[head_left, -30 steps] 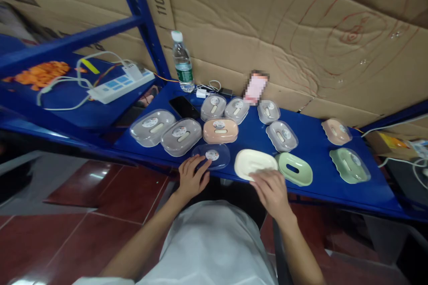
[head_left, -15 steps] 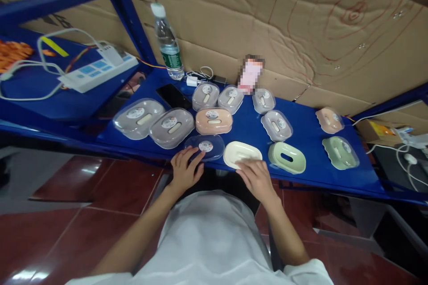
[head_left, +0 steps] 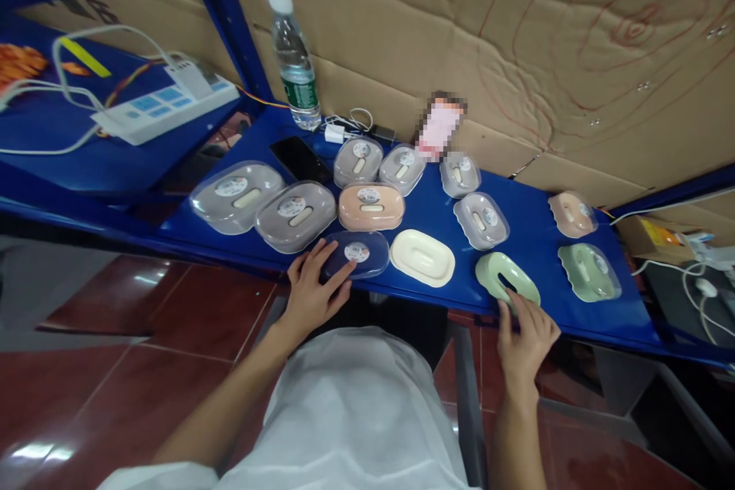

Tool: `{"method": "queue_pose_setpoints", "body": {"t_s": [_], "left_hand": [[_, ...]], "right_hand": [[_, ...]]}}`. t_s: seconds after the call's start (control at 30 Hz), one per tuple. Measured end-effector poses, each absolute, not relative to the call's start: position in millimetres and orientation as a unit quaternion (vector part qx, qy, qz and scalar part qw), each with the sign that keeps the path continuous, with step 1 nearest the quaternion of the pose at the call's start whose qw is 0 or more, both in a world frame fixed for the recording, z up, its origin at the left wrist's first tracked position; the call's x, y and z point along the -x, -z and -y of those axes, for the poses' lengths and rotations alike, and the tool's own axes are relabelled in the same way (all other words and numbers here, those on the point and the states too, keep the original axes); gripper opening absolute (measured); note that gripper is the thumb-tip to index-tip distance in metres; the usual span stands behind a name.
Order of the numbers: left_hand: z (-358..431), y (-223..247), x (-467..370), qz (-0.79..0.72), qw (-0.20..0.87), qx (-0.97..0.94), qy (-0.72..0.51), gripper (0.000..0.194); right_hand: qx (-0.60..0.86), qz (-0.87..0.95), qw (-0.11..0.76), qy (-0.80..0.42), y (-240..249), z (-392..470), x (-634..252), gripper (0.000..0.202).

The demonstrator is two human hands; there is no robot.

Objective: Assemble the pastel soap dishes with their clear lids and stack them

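Note:
My left hand (head_left: 318,287) has its fingers spread, with the tips on a clear oval lid (head_left: 357,254) bearing a round sticker. My right hand (head_left: 525,329) grips the near edge of a light green soap box (head_left: 501,269), which has no lid and a slot in its floor. Between the hands, a shallow cream oval tray (head_left: 422,257) lies at the table's front edge, touched by neither hand. Behind the lid is a lidded peach soap box (head_left: 372,207).
Lidded grey boxes (head_left: 295,216) stand at left and behind; two more (head_left: 481,220) are right of centre. At right are a peach box (head_left: 573,214) and a green one (head_left: 589,272). Behind are a water bottle (head_left: 298,69), a dark phone (head_left: 302,161) and a charger (head_left: 334,133).
My right hand has left the cream tray and moved right onto the green soap box, which seems shifted slightly right. My left hand stays at the clear lid.

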State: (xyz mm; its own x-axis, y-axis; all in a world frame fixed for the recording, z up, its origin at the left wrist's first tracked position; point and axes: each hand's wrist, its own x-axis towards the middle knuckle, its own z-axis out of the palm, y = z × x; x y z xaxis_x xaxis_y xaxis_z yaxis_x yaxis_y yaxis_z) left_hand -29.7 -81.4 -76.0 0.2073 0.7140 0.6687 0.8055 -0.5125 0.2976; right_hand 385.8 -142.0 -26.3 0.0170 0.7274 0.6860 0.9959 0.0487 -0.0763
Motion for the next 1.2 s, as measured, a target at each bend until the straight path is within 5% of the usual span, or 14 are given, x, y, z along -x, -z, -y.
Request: {"method": "queue_pose_setpoints", "body": {"t_s": [0.17,0.5,0.7,0.83,0.97,1.07,1.2], "left_hand": [[84.3,61.8,30.6,0.472,0.024,0.757,0.451,0.043],[79.2,20.5,21.8,0.435,-0.066,0.717,0.541,0.047],[50.6,20.9,-21.0,0.353,-0.066,0.802,0.477,0.041],[42.0,23.6,-33.1,0.357,-0.048,0.829,0.428,0.036],[38.5,16.3,-35.6,0.353,-0.034,0.840,0.411,0.033],[35.2,8.3,-39.6,0.343,-0.030,0.862,0.372,0.032],[33.9,4.0,-43.5,0.353,-0.021,0.871,0.341,0.032]], "right_hand": [[0.590,0.720,0.326,0.164,9.2,111.9,-319.3,0.022],[0.496,0.834,0.241,-0.011,4.2,78.0,-257.6,0.033],[0.488,0.762,0.418,-0.082,11.1,73.3,-280.1,0.021],[0.512,0.732,0.429,-0.136,15.6,68.6,-290.3,0.022],[0.483,0.687,0.486,-0.244,21.2,65.2,-296.0,0.049],[0.487,0.710,0.433,-0.268,18.1,64.5,-296.3,0.075],[0.522,0.757,0.345,-0.185,8.9,65.5,-295.4,0.068]]}}
